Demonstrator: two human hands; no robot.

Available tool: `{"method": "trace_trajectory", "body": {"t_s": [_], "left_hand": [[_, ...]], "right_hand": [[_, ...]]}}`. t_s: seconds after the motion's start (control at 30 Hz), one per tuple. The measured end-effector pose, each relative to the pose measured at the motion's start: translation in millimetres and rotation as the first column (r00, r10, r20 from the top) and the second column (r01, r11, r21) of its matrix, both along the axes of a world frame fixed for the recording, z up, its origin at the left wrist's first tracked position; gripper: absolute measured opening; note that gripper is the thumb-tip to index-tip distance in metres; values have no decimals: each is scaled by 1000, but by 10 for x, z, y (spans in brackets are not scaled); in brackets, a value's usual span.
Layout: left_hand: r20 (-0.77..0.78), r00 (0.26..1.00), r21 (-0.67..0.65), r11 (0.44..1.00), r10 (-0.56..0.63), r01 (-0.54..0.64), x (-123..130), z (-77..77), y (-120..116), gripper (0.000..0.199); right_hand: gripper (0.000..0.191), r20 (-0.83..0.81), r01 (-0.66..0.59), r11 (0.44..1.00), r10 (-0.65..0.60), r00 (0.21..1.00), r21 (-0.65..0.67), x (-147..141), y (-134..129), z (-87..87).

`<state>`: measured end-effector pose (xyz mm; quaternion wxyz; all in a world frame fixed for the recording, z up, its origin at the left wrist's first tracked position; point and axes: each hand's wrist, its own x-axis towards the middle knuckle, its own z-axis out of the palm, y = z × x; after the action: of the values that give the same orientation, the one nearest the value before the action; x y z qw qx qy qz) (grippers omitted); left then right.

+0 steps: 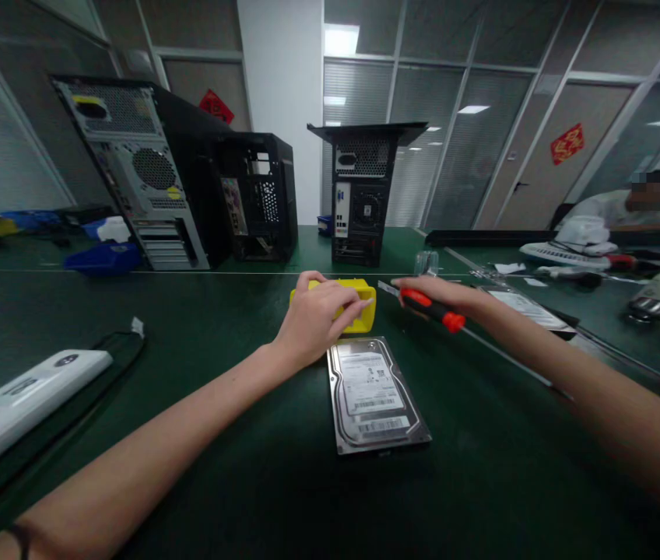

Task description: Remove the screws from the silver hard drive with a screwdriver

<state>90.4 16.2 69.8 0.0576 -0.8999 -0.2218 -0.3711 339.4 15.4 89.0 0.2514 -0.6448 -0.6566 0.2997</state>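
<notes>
My left hand (pixel 321 315) lies over a small yellow plastic bin (pixel 367 315), its fingers curled around it; some fingertips are hidden. Just in front of the bin, a silver hard disk drive (pixel 370 393) rests label up on the green table. To the right, my right hand (pixel 423 292) is closed on a screwdriver (pixel 432 309) with a red and black handle. Its long shaft points back toward my right forearm. A small flat metal piece (pixel 388 288) sticks out by the right fingertips; whether it is held, I cannot tell.
Computer cases (pixel 175 179) stand at the back left, with another case (pixel 359 194) at back centre. A white power strip (pixel 32 389) and cable lie left, near a blue bin (pixel 102 258). Another person (pixel 627 206) sits at far right, beyond a keyboard (pixel 563 255) and tools.
</notes>
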Motion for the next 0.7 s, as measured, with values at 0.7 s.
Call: {"method": "trace_trajectory", "body": {"t_s": [0.7], "left_hand": [[220,917,-190,908,-332,374,-545,-556,-1100,44]], "right_hand": [[43,673,193,973,-229,703,129,-37,-920,-521]]}}
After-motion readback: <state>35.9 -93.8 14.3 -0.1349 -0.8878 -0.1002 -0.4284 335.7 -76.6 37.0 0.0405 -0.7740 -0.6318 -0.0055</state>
